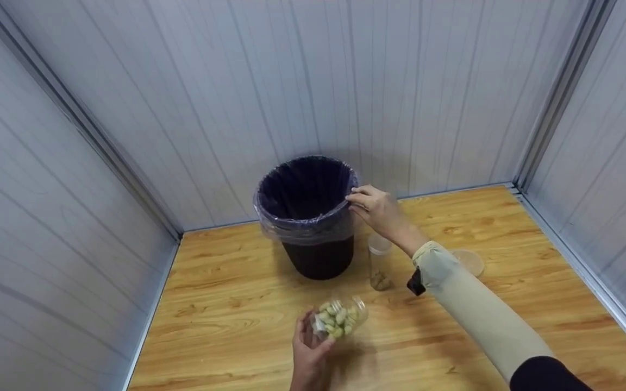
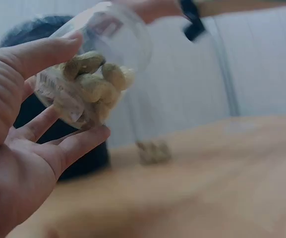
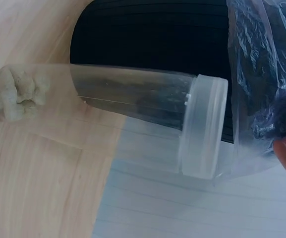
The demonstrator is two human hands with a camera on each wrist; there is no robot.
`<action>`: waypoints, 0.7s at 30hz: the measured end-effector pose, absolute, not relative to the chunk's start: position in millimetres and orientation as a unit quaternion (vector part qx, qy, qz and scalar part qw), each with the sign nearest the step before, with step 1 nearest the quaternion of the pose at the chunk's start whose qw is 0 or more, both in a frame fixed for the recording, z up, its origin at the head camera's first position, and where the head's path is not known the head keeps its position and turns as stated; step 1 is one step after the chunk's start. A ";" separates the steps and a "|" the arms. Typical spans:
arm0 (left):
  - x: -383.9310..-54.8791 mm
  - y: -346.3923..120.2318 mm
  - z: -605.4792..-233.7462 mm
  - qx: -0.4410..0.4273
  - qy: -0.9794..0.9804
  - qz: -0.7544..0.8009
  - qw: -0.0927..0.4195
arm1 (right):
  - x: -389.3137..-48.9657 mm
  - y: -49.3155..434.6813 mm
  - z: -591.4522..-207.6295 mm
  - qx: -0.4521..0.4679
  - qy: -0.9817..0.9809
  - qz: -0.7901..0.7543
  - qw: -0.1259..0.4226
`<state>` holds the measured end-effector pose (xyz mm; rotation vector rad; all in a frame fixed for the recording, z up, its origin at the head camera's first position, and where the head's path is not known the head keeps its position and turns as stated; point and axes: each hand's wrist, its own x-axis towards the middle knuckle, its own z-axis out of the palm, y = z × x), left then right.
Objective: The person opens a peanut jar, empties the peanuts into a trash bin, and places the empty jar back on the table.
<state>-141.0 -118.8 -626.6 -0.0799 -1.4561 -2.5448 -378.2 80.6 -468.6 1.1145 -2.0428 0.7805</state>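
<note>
My left hand (image 1: 311, 347) grips a clear plastic jar (image 1: 361, 310) with peanuts in the shell (image 2: 97, 87) inside, the jar leaning over with its mouth toward the right. A label with a barcode shows on the jar in the left wrist view. Up at the right rim of a black trash bin (image 1: 318, 258), my right hand (image 1: 381, 209) pinches the edge of the purple plastic liner (image 3: 269, 69), which bunches at the fingertips. The liner is folded over the rim. Only the fingers of that hand show in the right wrist view.
A tall clear jar (image 1: 379, 266) with a whitish cap stands right of the bin, a few peanuts (image 3: 21, 91) at its bottom. Beyond the right forearm lies a round translucent lid (image 1: 469, 263). Panel walls (image 1: 204, 108) enclose the wooden floor (image 1: 226, 326) at back and sides.
</note>
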 end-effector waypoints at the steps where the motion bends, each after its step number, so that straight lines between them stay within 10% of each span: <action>1: -144.0 -122.5 -620.2 -0.030 -0.500 -0.857 0.121 | -377.9 80.3 -469.2 0.425 -0.784 0.299 0.339; 21: -168.1 -168.8 -500.6 0.024 -0.525 -0.806 0.271 | -367.7 75.5 -471.6 0.360 -0.818 0.256 0.370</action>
